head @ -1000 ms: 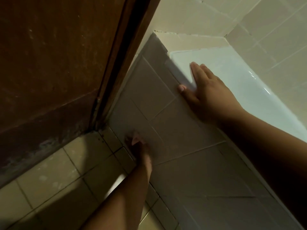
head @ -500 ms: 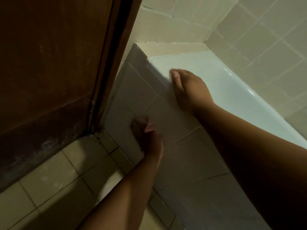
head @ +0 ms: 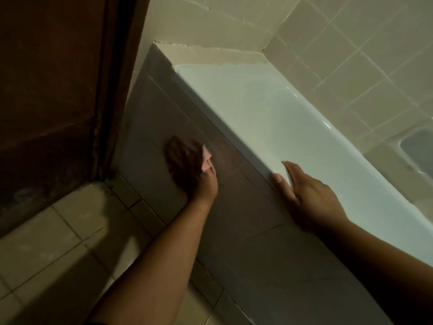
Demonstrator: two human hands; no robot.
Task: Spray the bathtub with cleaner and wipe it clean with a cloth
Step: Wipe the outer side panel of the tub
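Note:
The white bathtub (head: pixel 293 127) runs from the far corner toward the lower right, with a grey tiled side panel (head: pixel 246 231) facing me. My left hand (head: pixel 189 170) presses a pink cloth (head: pixel 206 160) flat against that panel, well below the rim; only a small corner of the cloth shows past the blurred fingers. My right hand (head: pixel 307 195) rests on the tub's rim, thumb on the outer face and fingers over the top edge. No spray bottle is in view.
A dark brown wooden door (head: pixel 54 102) and its frame stand close on the left, meeting the panel at the floor corner. Beige floor tiles (head: pixel 61 242) lie below. Beige tiled walls (head: pixel 351 55) enclose the tub; a recessed soap dish (head: pixel 417 146) sits at right.
My left hand with the cloth has moved up the side panel. My right hand has slid along the rim toward me, away from the far corner. The view has shifted right.

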